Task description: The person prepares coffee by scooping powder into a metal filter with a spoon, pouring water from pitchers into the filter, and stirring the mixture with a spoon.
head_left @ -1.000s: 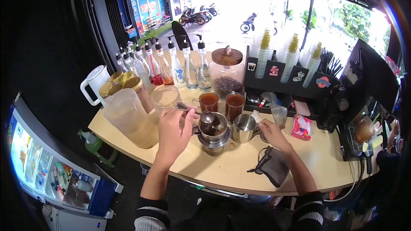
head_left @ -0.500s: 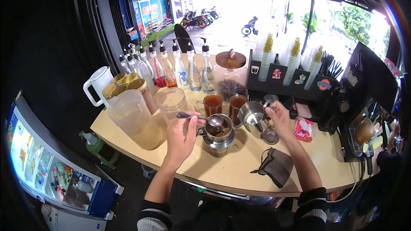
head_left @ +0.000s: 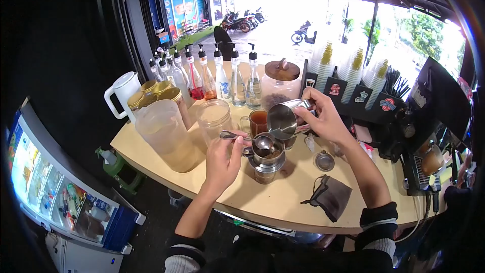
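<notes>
My left hand [head_left: 223, 164] pinches a metal spoon [head_left: 263, 142], its bowl held over the mouth of a metal drip filter [head_left: 268, 161]. Dark contents show inside the filter, which sits on a small glass [head_left: 264, 177]. Gripped in my right hand [head_left: 323, 117] is a steel pitcher [head_left: 282, 122], tilted left with its rim close above the spoon. I cannot make out whether liquid is flowing. Just behind stands a glass mug [head_left: 258, 120] of brown drink; a second mug is mostly hidden by the pitcher. A round metal lid [head_left: 324, 161] lies to the right.
A dark drawstring pouch [head_left: 331, 198] lies near the front edge. On the left are a large plastic jug [head_left: 160, 131], a clear jar [head_left: 214, 121] and a white pitcher [head_left: 125, 91]. Several pump bottles [head_left: 237, 86], a lidded jar [head_left: 281, 83] and a cup rack [head_left: 348, 91] line the back.
My right hand has lifted the steel pitcher up and left, tipping it toward the spoon and filter. The left hand still holds the spoon over the filter. The view has shifted slightly.
</notes>
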Demonstrator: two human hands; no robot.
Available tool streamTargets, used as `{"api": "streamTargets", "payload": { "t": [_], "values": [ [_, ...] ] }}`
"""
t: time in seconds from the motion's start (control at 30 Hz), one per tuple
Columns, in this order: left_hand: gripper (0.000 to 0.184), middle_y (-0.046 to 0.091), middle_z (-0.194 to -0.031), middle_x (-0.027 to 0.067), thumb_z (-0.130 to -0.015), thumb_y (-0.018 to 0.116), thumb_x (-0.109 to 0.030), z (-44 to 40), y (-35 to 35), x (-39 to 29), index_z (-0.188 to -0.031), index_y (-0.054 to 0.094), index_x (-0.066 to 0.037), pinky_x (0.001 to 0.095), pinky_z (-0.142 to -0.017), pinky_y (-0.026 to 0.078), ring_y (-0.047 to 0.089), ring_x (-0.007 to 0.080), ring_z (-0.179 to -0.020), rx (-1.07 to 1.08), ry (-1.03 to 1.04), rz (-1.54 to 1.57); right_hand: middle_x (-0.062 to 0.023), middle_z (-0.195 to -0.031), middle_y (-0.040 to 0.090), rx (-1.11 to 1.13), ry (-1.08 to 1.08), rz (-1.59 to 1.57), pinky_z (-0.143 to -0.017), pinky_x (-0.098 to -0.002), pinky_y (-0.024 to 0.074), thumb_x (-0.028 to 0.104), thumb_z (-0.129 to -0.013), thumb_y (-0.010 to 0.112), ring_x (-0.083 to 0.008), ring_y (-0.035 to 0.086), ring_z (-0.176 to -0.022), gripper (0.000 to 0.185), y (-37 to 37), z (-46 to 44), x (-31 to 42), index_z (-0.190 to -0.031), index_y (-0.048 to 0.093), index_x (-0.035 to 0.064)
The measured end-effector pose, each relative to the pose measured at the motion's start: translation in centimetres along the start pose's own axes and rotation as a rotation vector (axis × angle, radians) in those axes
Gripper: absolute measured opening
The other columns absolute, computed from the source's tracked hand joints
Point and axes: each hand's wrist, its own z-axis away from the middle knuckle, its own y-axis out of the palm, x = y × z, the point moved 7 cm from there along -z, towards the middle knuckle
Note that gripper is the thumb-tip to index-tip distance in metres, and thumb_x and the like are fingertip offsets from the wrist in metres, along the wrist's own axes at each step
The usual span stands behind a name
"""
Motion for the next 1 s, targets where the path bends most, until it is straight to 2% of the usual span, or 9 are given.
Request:
{"api": "streamTargets", "payload": {
  "t": [0.03,0.13,0.27,0.33,0.67,0.73,0.87,0.93,1.0],
  "values": [
    [0.018,0.07,-0.079,0.0087,-0.095,0.05,-0.014,0.0,0.0,0.0,-0.096,0.064,-0.002,0.0362,-0.074,0.046,0.065,0.0242,-0.077,-0.003,0.0,0.014,-0.0076,-0.069,0.058,-0.026,-0.043,0.001,-0.059,-0.0284,0.0434,0.014,-0.084,0.067,-0.0087,0.053,-0.066,0.021,0.2,-0.2,0.6,-0.082,0.05,0.0014],
    [0.019,0.07,-0.079,0.008,-0.095,0.05,-0.015,-0.1,0.0,-0.6,-0.095,0.064,-0.002,0.0365,-0.075,0.046,0.064,0.0244,-0.077,0.005,0.039,-0.048,-0.0068,-0.069,0.057,0.024,-0.074,0.097,-0.057,-0.0283,0.0426,0.014,-0.084,0.067,-0.0092,0.05,-0.063,0.021,0.6,-0.7,2.5,-0.083,0.05,0.0012],
    [0.019,0.07,-0.079,0.0074,-0.095,0.05,-0.015,-0.1,0.0,-0.6,-0.094,0.064,-0.002,0.0367,-0.075,0.045,0.064,0.0248,-0.077,-0.005,0.047,-0.058,-0.0062,-0.068,0.055,0.033,-0.069,0.068,-0.055,-0.0279,0.0415,0.013,-0.084,0.067,-0.0091,0.049,-0.061,0.021,0.9,-1.1,2.3,-0.083,0.05,0.0012],
    [0.019,0.07,-0.079,0.0074,-0.095,0.05,-0.015,-0.1,0.0,-0.6,-0.094,0.064,-0.002,0.037,-0.076,0.045,0.063,0.025,-0.076,-0.006,0.05,-0.074,0.0004,-0.068,0.05,0.062,-0.038,0.087,-0.057,-0.0226,0.0366,0.012,-0.085,0.064,-0.0038,0.044,-0.065,0.023,1.2,-1.2,2.6,-0.077,0.044,0.0041],
    [0.018,0.069,-0.079,0.0071,-0.095,0.05,-0.014,-0.1,0.2,-0.6,-0.094,0.063,-0.002,0.0372,-0.077,0.044,0.063,0.0245,-0.076,0.001,0.063,-0.083,-0.0035,-0.066,0.045,0.049,-0.11,0.166,-0.058,-0.0274,0.0364,0.013,-0.082,0.068,-0.0087,0.043,-0.064,0.027,1.7,-1.5,3.7,-0.076,0.044,0.0026],
    [0.017,0.069,-0.079,0.0075,-0.095,0.05,-0.014,-0.1,0.2,-0.3,-0.095,0.062,-0.003,0.0373,-0.077,0.044,0.064,0.025,-0.077,0.002,0.048,-0.069,-0.0069,-0.068,0.045,0.045,-0.186,0.216,-0.055,-0.0289,0.0405,0.011,-0.081,0.068,-0.013,0.044,-0.06,0.025,1.7,-1.5,4.1,-0.079,0.046,0.0008],
    [0.016,0.069,-0.08,0.008,-0.095,0.05,-0.013,-0.2,0.2,-0.4,-0.096,0.062,-0.003,0.0374,-0.077,0.044,0.064,0.0258,-0.078,0.008,0.047,-0.059,-0.0081,-0.07,0.046,0.042,-0.188,0.237,-0.056,-0.03,0.0414,0.012,-0.081,0.068,-0.0151,0.046,-0.06,0.025,1.7,-1.4,4.4,-0.08,0.047,0.0005],
    [0.015,0.07,-0.08,0.0082,-0.095,0.05,-0.013,-0.2,0.2,-0.4,-0.096,0.062,-0.004,0.0376,-0.077,0.044,0.064,0.0263,-0.079,0.005,0.041,-0.062,-0.0065,-0.067,0.044,0.038,-0.192,0.224,-0.057,-0.0293,0.0357,0.013,-0.081,0.069,-0.0138,0.041,-0.062,0.028,1.7,-1.5,4.7,-0.076,0.044,0.0016],
    [0.015,0.07,-0.08,0.0082,-0.094,0.05,-0.012,-0.2,0.2,-0.4,-0.096,0.062,-0.003,0.0377,-0.078,0.044,0.064,0.0263,-0.08,0.006,0.05,-0.075,-0.0067,-0.067,0.044,0.042,-0.202,0.234,-0.057,-0.0296,0.0358,0.013,-0.081,0.069,-0.014,0.042,-0.062,0.028,1.7,-1.5,4.8,-0.076,0.044,0.0015]
  ]
}}
